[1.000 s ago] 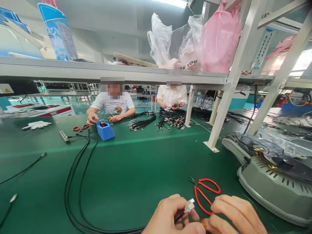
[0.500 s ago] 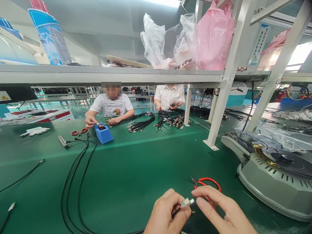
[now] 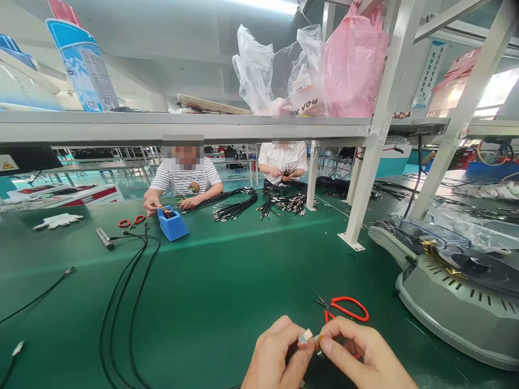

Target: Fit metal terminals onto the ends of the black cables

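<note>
- The green-matted desk (image 3: 227,281) fills most of the view. Its near edge is cut off at the bottom of the frame. A broad bare stretch lies open in the middle, between the cable loops on the left and the machine on the right.
- One long grey metal shelf (image 3: 162,127) spans above the desk. A white slanted post (image 3: 367,178) carries it and stands on the desk right of centre.
- One grey round-topped machine (image 3: 458,308) crowds the right edge, and its far side runs out of frame.
- Two co-workers sit across the desk, one in a striped shirt (image 3: 185,181) and one in a white shirt (image 3: 283,156), with bundles of black wires (image 3: 237,202) before them.
- Thin black cables (image 3: 121,302) loop down the left side and leave the bottom edge. Their number is hard to make out.
- One blue plastic box (image 3: 172,222) stands by the striped-shirted person's hands.
- The person's left hand (image 3: 275,356) and right hand (image 3: 365,356) meet at the bottom edge, with the wrists cut off.
- There are two pairs of scissors. The near red-handled scissors (image 3: 344,309) lie just beyond the right hand and are partly hidden by it. The far red-handled scissors (image 3: 132,221) lie left of the blue box.
- One small silver cable connector (image 3: 307,339) is held between the hands, above the near desk. The left grip is pinched on its cable end and the right grip is pinched on its tip. Finer detail is too small to tell.
</note>
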Demonstrator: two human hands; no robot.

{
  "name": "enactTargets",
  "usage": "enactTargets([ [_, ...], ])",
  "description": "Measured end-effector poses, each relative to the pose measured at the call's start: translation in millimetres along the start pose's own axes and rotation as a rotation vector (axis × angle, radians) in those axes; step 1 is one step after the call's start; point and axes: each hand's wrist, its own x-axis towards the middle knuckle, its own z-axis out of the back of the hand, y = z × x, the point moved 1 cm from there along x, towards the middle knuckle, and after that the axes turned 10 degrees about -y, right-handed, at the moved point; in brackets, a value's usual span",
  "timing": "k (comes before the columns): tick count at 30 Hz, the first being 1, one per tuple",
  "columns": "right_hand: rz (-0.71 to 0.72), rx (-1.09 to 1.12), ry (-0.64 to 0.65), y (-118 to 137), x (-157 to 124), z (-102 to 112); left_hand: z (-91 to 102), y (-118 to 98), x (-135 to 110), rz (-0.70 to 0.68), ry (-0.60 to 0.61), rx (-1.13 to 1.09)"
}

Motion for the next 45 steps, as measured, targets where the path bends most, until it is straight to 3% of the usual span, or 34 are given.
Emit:
enactTargets([
  [4,-0.046,0.249,-0.05,-3.7,-2.0,-4.8,-1.2,-1.0,-1.1,0.028,-0.07,-0.01],
  [8,-0.15,0.613,-0.27,-11.8,-1.2,-2.2,2.3,-4.3,0.5,0.075,-0.18,-0.07],
  [10,-0.201,0.699,-0.304,-13.7,0.6,0.7,4.1,-4.1,1.9,0.096,-0.212,-0.141],
  [19,-0.156,0.53,-0.158,8.4,11.5,7.9,-0.9,9.1,4.3,0.104,-0.204,-0.296],
  [24,-0.141,0.495,-0.112,18.1,9.1,-2.9,-2.7,8.4,4.1,0.088,-0.208,-0.3],
  [29,-0.133,0.433,-0.054,7.7,6.0,-13.2,-5.3,12.2,2.5,0.062,-0.139,-0.27],
  [34,-0.099,0.237,-0.122,-13.4,9.1,8.5,-8.1,18.2,0.6,0.089,-0.101,-0.247],
  [38,-0.119,0.428,-0.109,-21.2,7.6,17.5,-6.8,15.9,3.4,0.115,-0.023,-0.304],
  [43,-0.086,0.53,-0.012,-20.5,1.9,1.9,-7.0,16.1,4.5,0.256,-0.058,-0.389],
  [45,-0.118,0.547,-0.054,-19.8,0.3,-7.2,-7.3,15.8,4.2,0.255,-0.074,-0.401],
])
